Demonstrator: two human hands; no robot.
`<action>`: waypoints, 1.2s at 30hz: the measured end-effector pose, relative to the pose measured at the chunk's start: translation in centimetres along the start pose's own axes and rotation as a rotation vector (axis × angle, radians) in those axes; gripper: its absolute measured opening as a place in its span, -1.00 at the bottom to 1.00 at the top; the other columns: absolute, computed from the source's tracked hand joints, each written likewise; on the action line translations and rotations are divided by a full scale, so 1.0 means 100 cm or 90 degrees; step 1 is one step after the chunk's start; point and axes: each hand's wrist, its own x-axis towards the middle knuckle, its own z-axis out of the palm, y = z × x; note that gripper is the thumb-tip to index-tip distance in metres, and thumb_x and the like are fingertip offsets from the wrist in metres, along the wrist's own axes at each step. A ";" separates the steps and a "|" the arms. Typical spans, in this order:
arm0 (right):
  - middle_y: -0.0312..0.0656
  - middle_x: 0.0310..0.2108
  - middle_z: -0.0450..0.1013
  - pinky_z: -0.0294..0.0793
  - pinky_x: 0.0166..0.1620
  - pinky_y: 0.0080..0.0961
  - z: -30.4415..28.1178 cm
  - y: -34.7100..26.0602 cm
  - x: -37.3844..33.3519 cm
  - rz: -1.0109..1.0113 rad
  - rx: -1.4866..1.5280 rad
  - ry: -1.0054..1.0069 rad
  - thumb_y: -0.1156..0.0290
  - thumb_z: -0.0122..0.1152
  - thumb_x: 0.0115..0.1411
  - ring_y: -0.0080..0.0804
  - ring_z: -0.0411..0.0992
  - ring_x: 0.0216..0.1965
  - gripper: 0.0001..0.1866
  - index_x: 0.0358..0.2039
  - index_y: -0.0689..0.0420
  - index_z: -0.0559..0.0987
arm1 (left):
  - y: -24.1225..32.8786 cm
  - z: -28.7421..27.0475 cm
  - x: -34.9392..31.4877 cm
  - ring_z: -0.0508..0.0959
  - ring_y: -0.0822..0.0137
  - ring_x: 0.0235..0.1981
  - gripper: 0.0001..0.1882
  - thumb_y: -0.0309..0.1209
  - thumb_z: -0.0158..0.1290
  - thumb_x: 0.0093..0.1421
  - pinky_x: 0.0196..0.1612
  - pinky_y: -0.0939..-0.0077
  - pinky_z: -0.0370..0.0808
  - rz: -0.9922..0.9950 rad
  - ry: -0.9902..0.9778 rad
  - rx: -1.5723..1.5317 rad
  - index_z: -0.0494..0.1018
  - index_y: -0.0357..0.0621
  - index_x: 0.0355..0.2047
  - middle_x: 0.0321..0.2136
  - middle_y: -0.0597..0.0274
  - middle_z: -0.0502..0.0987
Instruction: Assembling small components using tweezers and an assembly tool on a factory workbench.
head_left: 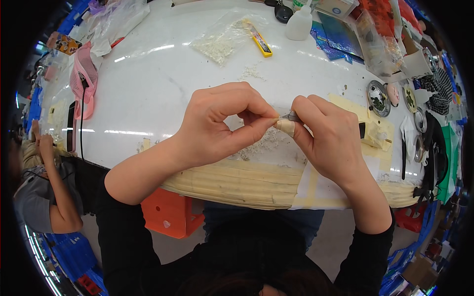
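Note:
My left hand (219, 121) and my right hand (328, 130) meet above the table's front edge. Thumb and forefinger of the left are pinched together; whatever small thing is between them is too tiny to make out. The right hand's fingers close on a small dark grey metal piece (293, 116), perhaps a blade, touching or nearly touching the left fingertips. Beige tape (285, 127) wraps the right thumb's tip. Beneath the hands, pale crumbs (264, 144) are scattered over the white table (148, 103).
Beige tape (237, 182) covers the front edge. Farther back lie a clear bag of pale bits (217, 47), a yellow cutter (260, 43) and a white squeeze bottle (299, 23). Metal dishes (379, 98) stand right. A pink mesh item (84, 79) is left, near another person (49, 197).

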 end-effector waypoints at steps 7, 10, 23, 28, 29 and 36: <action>-0.30 -0.61 0.32 0.32 -0.58 -0.37 -0.001 -0.001 0.000 0.002 -0.010 -0.006 0.31 0.31 0.05 -0.30 0.40 -0.58 -0.78 -0.47 0.05 0.42 | -0.001 0.000 -0.001 0.50 0.50 -0.45 -0.90 -0.63 0.18 0.09 -0.40 0.67 0.43 -0.057 -0.006 -0.071 0.56 -0.27 -0.35 -0.44 0.25 0.56; -0.30 -0.59 0.34 0.33 -0.57 -0.38 0.000 0.002 0.000 0.005 0.023 0.005 0.32 0.32 0.04 -0.30 0.40 -0.58 -0.78 -0.46 0.06 0.42 | -0.001 0.002 -0.003 0.51 0.53 -0.45 -0.94 -0.59 0.16 0.15 -0.40 0.69 0.45 -0.183 -0.007 -0.228 0.53 -0.28 -0.35 -0.44 0.26 0.56; -0.21 -0.45 0.46 0.40 -0.50 -0.43 0.000 0.004 0.004 0.010 0.172 0.022 0.51 0.30 -0.03 -0.27 0.47 -0.52 -0.76 -0.31 0.12 0.49 | 0.000 -0.002 0.002 0.52 0.57 -0.51 -0.89 -0.44 0.15 0.21 -0.46 0.69 0.46 -0.408 -0.029 -0.421 0.49 -0.22 -0.38 -0.51 0.31 0.54; -0.22 -0.44 0.46 0.46 -0.48 -0.51 -0.003 0.001 0.005 0.027 0.208 0.032 0.60 0.28 -0.06 -0.39 0.49 -0.50 -0.75 -0.30 0.14 0.54 | 0.000 -0.003 0.002 0.51 0.56 -0.50 -0.90 -0.44 0.14 0.22 -0.44 0.69 0.45 -0.418 -0.023 -0.419 0.50 -0.22 -0.37 -0.50 0.29 0.55; -0.22 -0.44 0.46 0.47 -0.46 -0.53 0.000 0.002 0.004 0.016 0.226 0.052 0.63 0.27 -0.07 -0.41 0.50 -0.50 -0.73 -0.30 0.14 0.55 | 0.000 -0.003 0.002 0.51 0.56 -0.50 -0.90 -0.43 0.14 0.22 -0.44 0.69 0.45 -0.423 -0.020 -0.416 0.51 -0.22 -0.36 -0.50 0.28 0.56; -0.23 -0.45 0.45 0.51 -0.46 -0.58 0.005 0.001 0.004 -0.023 0.279 0.131 0.74 0.20 -0.13 -0.44 0.50 -0.49 -0.62 -0.24 0.16 0.63 | -0.003 -0.003 0.002 0.51 0.55 -0.47 -0.85 -0.39 0.12 0.26 -0.38 0.67 0.45 -0.444 -0.002 -0.463 0.53 -0.23 -0.27 -0.45 0.26 0.57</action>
